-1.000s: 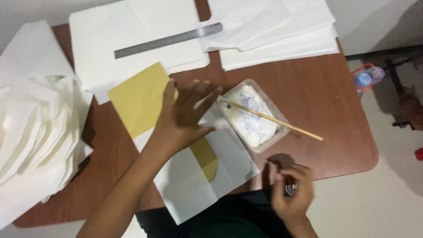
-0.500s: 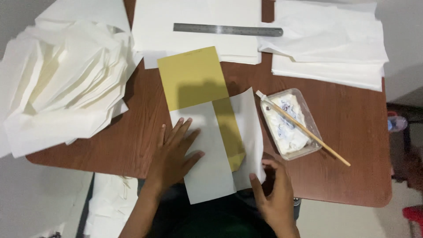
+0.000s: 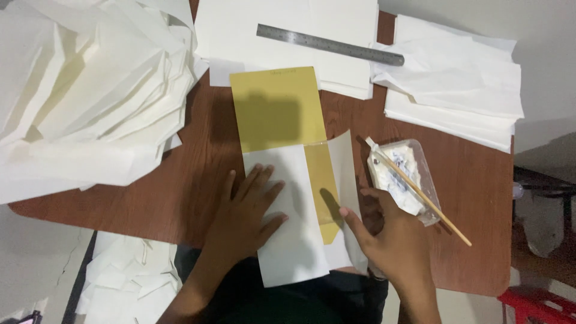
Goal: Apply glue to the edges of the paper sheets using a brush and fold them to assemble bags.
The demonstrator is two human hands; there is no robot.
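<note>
Pressing my left hand (image 3: 249, 210) flat, fingers spread, on the folded left flap of the white paper sheet (image 3: 294, 240), I now have my right hand (image 3: 393, 240) up at the raised right flap, index finger out against it, where a moment ago it hung off the near table (image 3: 198, 150) edge. The sheet lies wrapped around the yellow card (image 3: 276, 108), left of the paste tray (image 3: 399, 180) with its stick (image 3: 426, 195), so the second fold looks under way.

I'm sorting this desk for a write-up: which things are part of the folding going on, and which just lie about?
In use:
left hand flat on the white paper sheet
right hand at the sheet's right flap
yellow card template under it

Lying about:
steel ruler
clear tray of white paste with wooden stick
heap of folded white papers
</note>
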